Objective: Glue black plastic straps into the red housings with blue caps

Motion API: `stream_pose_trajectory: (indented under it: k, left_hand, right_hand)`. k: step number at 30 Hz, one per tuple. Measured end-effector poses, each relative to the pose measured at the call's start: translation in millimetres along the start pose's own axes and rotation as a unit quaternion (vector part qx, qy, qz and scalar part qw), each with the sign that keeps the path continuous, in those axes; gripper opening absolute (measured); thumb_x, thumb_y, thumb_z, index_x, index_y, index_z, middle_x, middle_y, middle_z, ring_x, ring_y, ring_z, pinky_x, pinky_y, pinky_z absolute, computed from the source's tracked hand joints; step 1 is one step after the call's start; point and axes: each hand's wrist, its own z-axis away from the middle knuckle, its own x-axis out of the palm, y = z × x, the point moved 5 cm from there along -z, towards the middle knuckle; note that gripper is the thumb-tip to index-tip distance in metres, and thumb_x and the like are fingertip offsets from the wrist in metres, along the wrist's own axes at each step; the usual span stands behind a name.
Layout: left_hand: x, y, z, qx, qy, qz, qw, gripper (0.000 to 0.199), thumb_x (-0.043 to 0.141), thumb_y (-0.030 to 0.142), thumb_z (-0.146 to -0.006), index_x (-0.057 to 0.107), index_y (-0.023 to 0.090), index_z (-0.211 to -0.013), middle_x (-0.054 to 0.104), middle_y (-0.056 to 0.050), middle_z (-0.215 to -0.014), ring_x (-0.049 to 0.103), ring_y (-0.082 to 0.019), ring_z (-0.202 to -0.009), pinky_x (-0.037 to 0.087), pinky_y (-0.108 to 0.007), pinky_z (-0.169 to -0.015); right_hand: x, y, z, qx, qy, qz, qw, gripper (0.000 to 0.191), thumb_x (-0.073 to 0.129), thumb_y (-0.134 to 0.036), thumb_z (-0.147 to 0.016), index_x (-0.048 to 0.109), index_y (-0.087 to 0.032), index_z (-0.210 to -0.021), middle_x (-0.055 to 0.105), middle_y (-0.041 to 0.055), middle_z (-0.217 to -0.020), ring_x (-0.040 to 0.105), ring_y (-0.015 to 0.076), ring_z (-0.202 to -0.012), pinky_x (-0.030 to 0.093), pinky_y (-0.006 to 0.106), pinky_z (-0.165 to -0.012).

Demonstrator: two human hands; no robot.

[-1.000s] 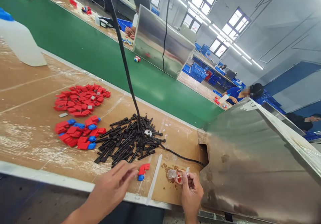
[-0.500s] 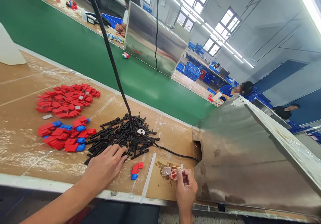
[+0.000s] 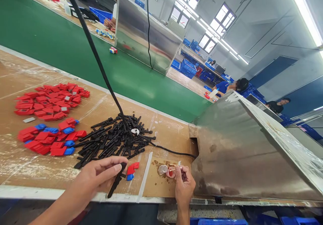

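My left hand [image 3: 101, 174] pinches a black toy gun [image 3: 117, 180] between thumb and fingers, its long end pointing down over the table's front edge. Behind it spreads a pile of similar black plastic pieces [image 3: 111, 141]. Just right of the held piece lies a red and blue toy arm [image 3: 131, 171]. At the right, my right hand [image 3: 185, 184] grips a thin stick [image 3: 173, 170], its tip over a small clear cup [image 3: 171, 173] with red stuff inside. Beside that cup is a round clear lid or second cup [image 3: 162, 170].
Red parts [image 3: 50, 100] and red-blue parts [image 3: 47, 139] are heaped at left. A black cable [image 3: 101, 63] drops into the black pile and runs right. A metal panel [image 3: 242, 151] walls the right side. Behind runs a green belt [image 3: 83, 60]; people sit beyond.
My left hand has lifted a black toy gun out of the pile and drawn it toward the front edge. My right hand stays at the cup with the stick. The view has shifted slightly right.
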Motion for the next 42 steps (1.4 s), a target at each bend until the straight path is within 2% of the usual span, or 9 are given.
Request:
stream_pose_trajectory:
  k: [3, 7, 15, 19, 22, 27, 32, 36, 42]
  left_hand:
    - [17.9, -12, 9, -0.113, -0.037, 0.151, 0.981, 0.064, 0.113, 0.06, -0.052, 0.091, 0.02, -0.097, 0.089, -0.01, -0.094, 0.08, -0.028, -0.086, 0.067, -0.027, -0.074]
    - [33.9, -14, 19, -0.141, 0.006, 0.253, 0.957, 0.058, 0.121, 0.041, -0.039, 0.091, 0.019, -0.084, 0.086, -0.006, -0.082, 0.077, -0.02, -0.076, 0.067, -0.02, -0.072]
    - [60.1, -17, 38, -0.188, -0.025, 0.247, 0.95, 0.058, 0.121, 0.04, -0.035, 0.09, 0.021, -0.08, 0.083, -0.005, -0.075, 0.074, -0.017, -0.066, 0.061, -0.015, -0.056]
    - [73.5, -28, 37, -0.173, -0.057, 0.215, 0.959, 0.06, 0.118, 0.054, -0.038, 0.09, 0.023, -0.081, 0.077, -0.003, -0.07, 0.069, -0.016, -0.06, 0.048, -0.014, -0.042]
    - [82.7, -35, 38, -0.182, -0.063, 0.205, 0.96, 0.065, 0.117, 0.061, -0.038, 0.091, 0.024, -0.085, 0.076, -0.002, -0.072, 0.067, -0.014, -0.058, 0.047, -0.013, -0.044]
    - [91.4, -41, 42, -0.2, -0.074, 0.203, 0.956, 0.063, 0.118, 0.057, -0.035, 0.091, 0.024, -0.081, 0.077, -0.004, -0.073, 0.064, -0.012, -0.058, 0.043, -0.012, -0.044]
    - [95.4, -47, 45, -0.206, -0.098, 0.194, 0.954, 0.064, 0.118, 0.058, -0.037, 0.092, 0.024, -0.084, 0.077, -0.005, -0.072, 0.065, -0.014, -0.059, 0.045, -0.013, -0.046]
    - [96.7, -51, 49, -0.223, -0.101, 0.187, 0.951, 0.067, 0.118, 0.06, -0.036, 0.092, 0.021, -0.085, 0.078, -0.006, -0.071, 0.064, -0.012, -0.057, 0.045, -0.013, -0.05]
    - [99.1, -48, 52, -0.232, -0.108, 0.203, 0.945, 0.067, 0.118, 0.059, -0.036, 0.092, 0.021, -0.084, 0.08, -0.008, -0.073, 0.066, -0.012, -0.059, 0.043, -0.012, -0.051]
  right_hand:
    - [1, 2, 1, 0.005, -0.005, -0.012, 1.0, 0.046, 0.075, -0.062, -0.099, 0.083, -0.02, -0.082, 0.077, 0.0039, -0.074, 0.071, 0.0187, -0.065, 0.057, 0.025, -0.063]
    - [2, 3, 5, 0.018, 0.005, -0.028, 0.999, 0.045, 0.075, -0.06, -0.1, 0.084, -0.02, -0.085, 0.079, 0.005, -0.078, 0.072, 0.0189, -0.068, 0.058, 0.026, -0.066]
    - [-2, -2, 10, 0.041, 0.02, -0.039, 0.998, 0.045, 0.075, -0.062, -0.099, 0.087, -0.02, -0.087, 0.073, 0.0019, -0.071, 0.061, 0.0148, -0.056, 0.05, 0.024, -0.054]
    - [-6, -4, 12, 0.053, 0.037, -0.043, 0.997, 0.047, 0.077, -0.064, -0.097, 0.087, -0.019, -0.087, 0.073, 0.0028, -0.074, 0.061, 0.0146, -0.058, 0.051, 0.024, -0.055]
    - [-11, -2, 11, 0.069, 0.051, -0.057, 0.995, 0.05, 0.078, -0.066, -0.095, 0.086, -0.017, -0.085, 0.07, 0.0024, -0.07, 0.059, 0.0138, -0.054, 0.048, 0.023, -0.05]
    - [-23, -2, 10, 0.086, 0.05, -0.088, 0.991, 0.055, 0.08, -0.069, -0.093, 0.083, -0.015, -0.083, 0.06, -0.0009, -0.055, 0.051, 0.0129, -0.043, 0.038, 0.022, -0.039]
    - [-25, -39, 42, 0.056, 0.042, -0.108, 0.992, 0.043, 0.078, -0.057, -0.1, 0.079, -0.02, -0.078, 0.062, -0.001, -0.063, 0.053, 0.0126, -0.046, 0.04, 0.024, -0.044]
    - [-13, -82, 71, -0.059, 0.053, -0.089, 0.993, 0.024, 0.077, -0.045, -0.105, 0.082, -0.025, -0.091, 0.069, -0.0002, -0.073, 0.061, 0.0154, -0.056, 0.045, 0.027, -0.053]
    - [-2, -106, 73, -0.126, 0.032, -0.039, 0.991, 0.025, 0.07, -0.043, -0.111, 0.079, -0.028, -0.094, 0.071, -0.0027, -0.074, 0.065, 0.0153, -0.065, 0.048, 0.027, -0.062]
